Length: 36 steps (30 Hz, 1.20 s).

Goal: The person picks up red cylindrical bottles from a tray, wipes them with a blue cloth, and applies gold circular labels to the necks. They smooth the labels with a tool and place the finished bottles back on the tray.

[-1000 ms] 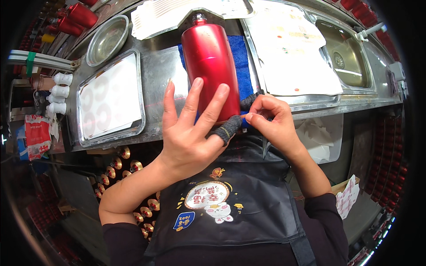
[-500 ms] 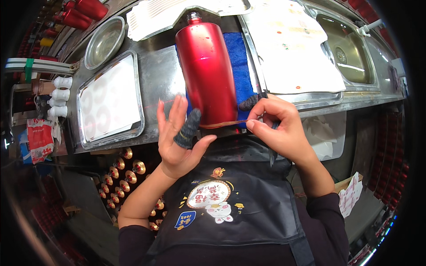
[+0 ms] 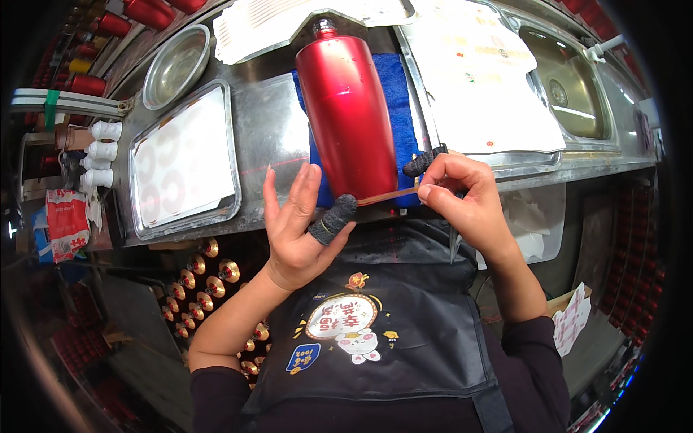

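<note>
A large glossy red bottle (image 3: 350,123) lies on a folded blue towel (image 3: 395,83), neck pointing away and base toward me. Across its base edge runs a thin gold-brown strip (image 3: 388,195). My right hand (image 3: 465,202) pinches the strip's right end between thumb and a finger. A dark, slim pointed tool (image 3: 453,247) sticks out below that palm, partly hidden by the hand. My left hand (image 3: 297,242) has its fingers apart, with the covered index fingertip at the strip's left end, against the bottle's lower left edge. Dark knitted covers sit on both index fingers.
Left of the bottle are a metal tray (image 3: 234,173) with a printed sheet and a round metal bowl (image 3: 148,94). White printed sheets (image 3: 476,101) lie to the right, before a metal sink (image 3: 603,123). Several gold-and-red pieces (image 3: 215,286) stand below the counter's edge (image 3: 180,238).
My left index finger has come down onto the strip's left end at the bottle's base. The right hand has shifted slightly right and the strip now slants up toward it.
</note>
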Available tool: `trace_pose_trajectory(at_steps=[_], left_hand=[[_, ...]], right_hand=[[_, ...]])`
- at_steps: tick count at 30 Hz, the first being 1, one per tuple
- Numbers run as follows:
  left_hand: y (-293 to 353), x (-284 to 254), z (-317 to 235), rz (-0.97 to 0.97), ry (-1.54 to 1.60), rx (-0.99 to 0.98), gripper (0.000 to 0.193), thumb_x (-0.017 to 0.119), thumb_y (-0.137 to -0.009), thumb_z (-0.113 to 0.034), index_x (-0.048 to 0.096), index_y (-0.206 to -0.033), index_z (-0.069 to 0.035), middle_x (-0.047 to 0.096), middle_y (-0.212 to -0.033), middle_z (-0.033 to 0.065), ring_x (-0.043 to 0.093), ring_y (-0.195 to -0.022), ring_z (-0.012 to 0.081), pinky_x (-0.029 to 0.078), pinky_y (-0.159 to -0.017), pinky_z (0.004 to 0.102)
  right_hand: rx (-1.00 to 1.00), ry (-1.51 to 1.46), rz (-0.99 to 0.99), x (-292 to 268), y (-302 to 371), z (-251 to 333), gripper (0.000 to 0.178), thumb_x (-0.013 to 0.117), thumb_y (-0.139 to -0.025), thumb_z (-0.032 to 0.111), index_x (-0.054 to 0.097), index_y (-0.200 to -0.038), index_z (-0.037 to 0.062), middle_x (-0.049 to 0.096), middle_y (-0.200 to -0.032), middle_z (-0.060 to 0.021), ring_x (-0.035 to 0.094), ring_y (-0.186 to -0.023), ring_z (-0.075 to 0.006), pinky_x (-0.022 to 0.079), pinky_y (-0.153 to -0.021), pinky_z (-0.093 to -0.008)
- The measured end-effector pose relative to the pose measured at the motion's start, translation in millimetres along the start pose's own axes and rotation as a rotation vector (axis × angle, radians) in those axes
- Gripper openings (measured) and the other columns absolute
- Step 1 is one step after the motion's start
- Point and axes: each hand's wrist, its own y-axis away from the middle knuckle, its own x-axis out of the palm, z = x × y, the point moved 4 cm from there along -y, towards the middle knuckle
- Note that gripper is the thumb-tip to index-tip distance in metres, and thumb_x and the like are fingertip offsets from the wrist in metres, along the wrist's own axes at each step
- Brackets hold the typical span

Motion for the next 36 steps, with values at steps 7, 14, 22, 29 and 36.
trace_pose_trajectory(at_steps=[7, 14, 22, 29, 36], left_hand=[[-24, -8, -13, -0.027, -0.138, 0.107, 0.042, 0.084, -0.069, -0.012, 0.077, -0.11, -0.02, 0.05, -0.151, 0.0214, 0.054, -0.132, 0.044, 0.021, -0.115, 0.0659], [-54, 6, -29, -0.006, -0.224, 0.146, 0.015, 0.074, -0.074, -0.02, 0.077, -0.087, -0.014, 0.064, -0.137, 0.0143, 0.051, -0.135, 0.0462, 0.023, -0.112, 0.0715], [-21, 4, 5, -0.171, 0.165, -0.063, 0.073, 0.09, -0.07, -0.019, 0.061, -0.134, 0.003, 0.054, -0.147, 0.0232, 0.045, -0.141, 0.0444, 0.026, -0.114, 0.0661], [10, 3, 7, -0.039, 0.086, -0.093, 0.043, 0.088, -0.075, -0.02, 0.073, -0.11, 0.001, 0.051, -0.15, 0.021, 0.049, -0.137, 0.047, 0.023, -0.113, 0.0686], [-3, 2, 1, 0.005, -0.022, 0.093, 0.049, 0.086, -0.076, -0.016, 0.07, -0.122, -0.007, 0.045, -0.154, 0.0238, 0.045, -0.14, 0.0457, 0.016, -0.116, 0.068]], right_hand=[[-0.01, 0.016, 0.002, 5, -4, -5, 0.008, 0.07, -0.084, 0.002, 0.064, -0.079, 0.0007, 0.06, -0.079, 0.0008, 0.054, -0.07, -0.0027, 0.041, -0.063, -0.0192], [-0.043, 0.151, -0.006, 12, -5, -3, 0.008, 0.073, -0.082, 0.006, 0.066, -0.08, 0.002, 0.057, -0.082, -0.0007, 0.048, -0.066, -0.0057, 0.038, -0.059, -0.023], [-0.029, 0.11, 0.054, 10, 0, 7, 0.007, 0.074, -0.081, 0.01, 0.069, -0.081, 0.0045, 0.053, -0.078, 0.0003, 0.042, -0.061, -0.0062, 0.034, -0.056, -0.0245], [-0.037, 0.09, 0.054, 3, 5, 10, 0.007, 0.072, -0.081, 0.01, 0.067, -0.08, 0.0046, 0.053, -0.077, 0.0009, 0.042, -0.062, -0.0056, 0.034, -0.057, -0.024], [0.019, -0.028, 0.058, 2, 0, -6, 0.009, 0.071, -0.084, 0.008, 0.065, -0.081, 0.0016, 0.057, -0.081, -0.0006, 0.051, -0.068, -0.0047, 0.039, -0.061, -0.0214]])
